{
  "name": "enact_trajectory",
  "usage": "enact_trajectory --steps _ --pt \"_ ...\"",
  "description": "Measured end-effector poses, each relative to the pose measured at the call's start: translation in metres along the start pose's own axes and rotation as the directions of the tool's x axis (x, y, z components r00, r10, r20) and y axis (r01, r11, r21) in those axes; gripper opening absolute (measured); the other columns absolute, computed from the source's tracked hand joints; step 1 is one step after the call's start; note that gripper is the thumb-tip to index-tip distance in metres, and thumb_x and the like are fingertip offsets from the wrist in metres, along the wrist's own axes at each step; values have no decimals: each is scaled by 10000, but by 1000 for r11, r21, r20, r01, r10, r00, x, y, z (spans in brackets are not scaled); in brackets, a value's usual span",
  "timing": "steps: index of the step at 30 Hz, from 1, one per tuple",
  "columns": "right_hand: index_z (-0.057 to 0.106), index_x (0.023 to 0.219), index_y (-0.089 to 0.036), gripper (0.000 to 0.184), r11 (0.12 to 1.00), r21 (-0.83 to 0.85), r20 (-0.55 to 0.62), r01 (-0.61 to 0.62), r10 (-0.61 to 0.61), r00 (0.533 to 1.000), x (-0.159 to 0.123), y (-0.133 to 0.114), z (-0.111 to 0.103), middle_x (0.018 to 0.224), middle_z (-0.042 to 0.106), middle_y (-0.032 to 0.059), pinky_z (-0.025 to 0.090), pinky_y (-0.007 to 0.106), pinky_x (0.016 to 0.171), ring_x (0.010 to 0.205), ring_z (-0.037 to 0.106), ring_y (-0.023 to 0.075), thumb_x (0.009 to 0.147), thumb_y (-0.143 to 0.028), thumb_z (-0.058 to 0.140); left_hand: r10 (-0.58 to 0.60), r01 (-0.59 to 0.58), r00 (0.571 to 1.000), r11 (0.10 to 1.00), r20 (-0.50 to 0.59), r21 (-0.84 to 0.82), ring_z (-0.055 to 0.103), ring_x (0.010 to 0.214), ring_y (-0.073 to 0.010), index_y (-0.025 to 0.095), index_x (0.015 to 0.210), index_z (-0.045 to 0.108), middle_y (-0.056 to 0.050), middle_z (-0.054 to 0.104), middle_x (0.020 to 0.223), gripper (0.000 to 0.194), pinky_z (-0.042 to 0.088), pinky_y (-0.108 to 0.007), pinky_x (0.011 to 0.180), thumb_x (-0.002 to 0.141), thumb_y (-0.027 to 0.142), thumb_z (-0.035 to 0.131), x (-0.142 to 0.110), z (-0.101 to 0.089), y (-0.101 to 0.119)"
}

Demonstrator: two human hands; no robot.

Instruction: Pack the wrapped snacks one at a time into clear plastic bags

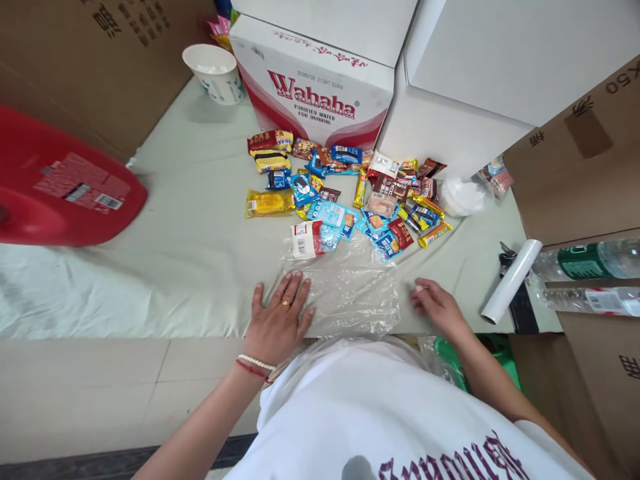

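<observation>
A clear plastic bag (353,287) lies flat on a pale green cloth (190,227). My left hand (279,319) rests palm down on the bag's left edge, fingers stretched out and flat. Fingers curled, my right hand (436,307) touches the bag's right edge; whether they pinch the plastic is unclear. Just beyond the bag lies a heap of small wrapped snacks (345,193), several in blue, yellow and red wrappers.
A Wahaha water carton (315,87) and white boxes (480,73) stand behind the snacks. A paper cup (215,72) sits far left, a red plastic container (60,180) at left. A white roll (511,281), keys and two bottles (590,261) lie right.
</observation>
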State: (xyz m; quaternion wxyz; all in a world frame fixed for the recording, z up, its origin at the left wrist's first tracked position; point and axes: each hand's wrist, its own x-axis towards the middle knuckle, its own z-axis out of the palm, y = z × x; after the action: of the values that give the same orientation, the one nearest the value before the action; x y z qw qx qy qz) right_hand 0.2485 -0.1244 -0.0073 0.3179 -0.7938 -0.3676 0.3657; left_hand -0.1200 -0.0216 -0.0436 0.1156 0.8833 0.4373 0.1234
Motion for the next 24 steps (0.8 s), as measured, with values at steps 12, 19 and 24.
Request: enact_trajectory --steps 12,19,24 --pt "707 973 -188 359 987 63 -139 148 -138 981 66 -58 -18 694 604 -19 360 260 546 539 430 118 800 -501 677 48 -49 998 999 -37 -23 446 1471 -339 247 1581 382 -147 443 1606 584 98 -651 1241 1018 386 452 -2 1 -7" --pt "624 1361 -155 561 630 -643 10 436 -562 827 202 -112 -20 1373 583 171 459 474 1029 1213 570 336 817 -288 643 -25 22 955 1000 -296 -14 448 1473 -326 253 1520 467 -140 624 1451 538 174 -615 1240 985 272 517 -2 -6 -8" --pt "552 1421 -110 616 507 -769 132 390 -471 872 236 -130 1 1378 542 228 444 520 1041 1262 516 393 836 -272 657 -20 24 997 999 -78 40 490 1438 -337 247 1529 469 -137 528 1543 511 124 -657 1230 1024 324 433 -2 -3 -10"
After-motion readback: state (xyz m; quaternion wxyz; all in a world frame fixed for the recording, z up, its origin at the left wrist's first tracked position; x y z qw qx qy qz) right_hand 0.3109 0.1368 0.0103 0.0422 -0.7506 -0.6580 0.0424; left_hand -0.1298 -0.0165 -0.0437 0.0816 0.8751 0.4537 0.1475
